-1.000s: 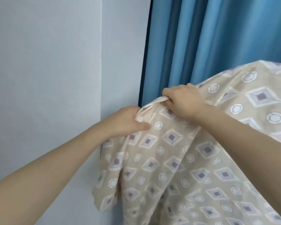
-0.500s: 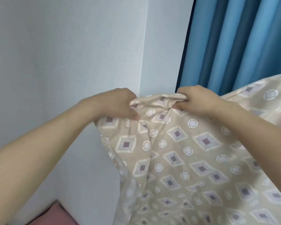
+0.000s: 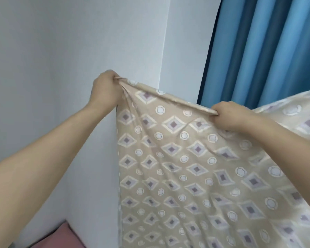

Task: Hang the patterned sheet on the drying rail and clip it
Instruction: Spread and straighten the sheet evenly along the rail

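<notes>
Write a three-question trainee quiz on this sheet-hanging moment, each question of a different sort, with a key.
1. True or false: the left hand grips a corner of the patterned sheet.
2. Multiple choice: what hangs behind the right hand? A. a blue curtain B. a mirror C. a wooden door
3. Fill in: the sheet's top edge is stretched ____ the two hands.

Key: 1 true; 2 A; 3 between.
</notes>
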### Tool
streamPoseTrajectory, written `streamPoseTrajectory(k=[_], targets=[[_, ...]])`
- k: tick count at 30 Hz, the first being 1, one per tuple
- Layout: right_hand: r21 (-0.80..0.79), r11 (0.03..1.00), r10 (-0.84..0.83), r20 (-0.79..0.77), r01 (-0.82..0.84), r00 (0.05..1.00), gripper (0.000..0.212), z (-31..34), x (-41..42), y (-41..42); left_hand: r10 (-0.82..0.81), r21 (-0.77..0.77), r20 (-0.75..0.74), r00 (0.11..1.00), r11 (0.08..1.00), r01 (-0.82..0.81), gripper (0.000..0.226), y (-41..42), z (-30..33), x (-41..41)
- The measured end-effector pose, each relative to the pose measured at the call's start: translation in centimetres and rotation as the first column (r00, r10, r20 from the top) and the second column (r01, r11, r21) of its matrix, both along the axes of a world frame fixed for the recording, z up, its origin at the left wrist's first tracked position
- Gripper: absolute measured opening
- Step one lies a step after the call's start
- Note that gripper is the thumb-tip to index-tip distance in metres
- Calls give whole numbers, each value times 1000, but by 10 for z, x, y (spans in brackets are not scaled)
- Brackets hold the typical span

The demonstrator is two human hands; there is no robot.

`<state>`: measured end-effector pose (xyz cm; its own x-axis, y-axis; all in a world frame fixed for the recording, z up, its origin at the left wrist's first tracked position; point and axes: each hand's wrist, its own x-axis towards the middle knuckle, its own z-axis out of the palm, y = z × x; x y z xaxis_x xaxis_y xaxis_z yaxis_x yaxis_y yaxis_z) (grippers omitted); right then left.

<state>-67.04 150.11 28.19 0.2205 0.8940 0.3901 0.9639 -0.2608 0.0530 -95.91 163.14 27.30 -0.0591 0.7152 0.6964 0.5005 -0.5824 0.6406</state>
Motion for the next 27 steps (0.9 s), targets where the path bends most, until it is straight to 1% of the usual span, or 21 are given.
streamPoseTrajectory(k=[1,2,4,5,6,7,8,9,10,11,13,14,15,16,18,19,21,23,24,25,27], targets=[[36,999,-33,54,31,998,21,1,0,-1,-91,-39,118,989,995,96,24,0,3,2],[96,994,-63,110,52,992,19,4,0,-2,-153,-43,172,973,986,163,25,-3,4,6],[251,966,-109,170,64,979,10,11,0,-8,-186,-3,160,969,982,188,24,-7,6,13],[314,946,-147,179,85,973,9,14,1,-10,-135,75,143,980,989,126,24,-9,8,14],[337,933,-199,198,124,960,15,16,2,-10,-55,169,69,996,985,42,24,-10,9,14],[324,933,-237,227,157,945,24,16,1,-10,-14,216,-69,998,976,28,24,-13,9,15],[279,947,-225,218,160,950,34,15,-3,-9,-40,203,-218,975,975,85,24,-14,7,18],[228,967,-147,146,111,978,48,12,-9,-6,-127,136,-299,946,975,174,25,-15,4,20],[160,987,-19,-14,21,1000,62,9,-20,-6,-210,83,-280,937,967,242,27,-17,0,23],[107,988,131,-225,-109,966,74,7,-34,-6,-250,72,-195,948,961,268,27,-18,-2,24],[91,935,327,-595,-342,734,85,4,-63,-6,-259,68,-19,966,963,260,21,-21,-6,25],[108,913,354,-690,-394,631,85,1,-75,-1,-256,54,35,966,966,254,15,-22,-11,25],[100,906,355,-711,-412,607,84,-2,-84,4,-269,42,94,959,963,266,10,-23,-16,26],[97,898,375,-682,-430,628,76,-7,-90,11,-291,28,168,942,956,291,6,-25,-24,26],[125,892,430,-531,-434,730,34,-18,-97,25,-336,19,311,889,938,347,8,-35,-40,27],[151,889,449,-467,-432,762,23,-24,-97,28,-369,13,378,849,919,394,13,-43,-48,26],[177,882,469,-415,-436,780,20,-34,-92,27,-464,-77,450,763,831,551,27,-61,-72,25],[195,862,506,-359,-467,785,18,-43,-86,20,-571,-268,365,735,692,671,31,-76,-109,31],[214,853,522,-338,-476,783,16,-47,-82,17,-591,-387,307,746,639,665,29,-82,-132,36],[242,847,531,-341,-473,776,15,-52,-78,12,-571,-492,259,779,616,615,27,-90,-156,44],[328,832,552,-414,-447,723,14,-61,-70,5,-507,-615,186,842,608,502,24,-102,-201,61]])
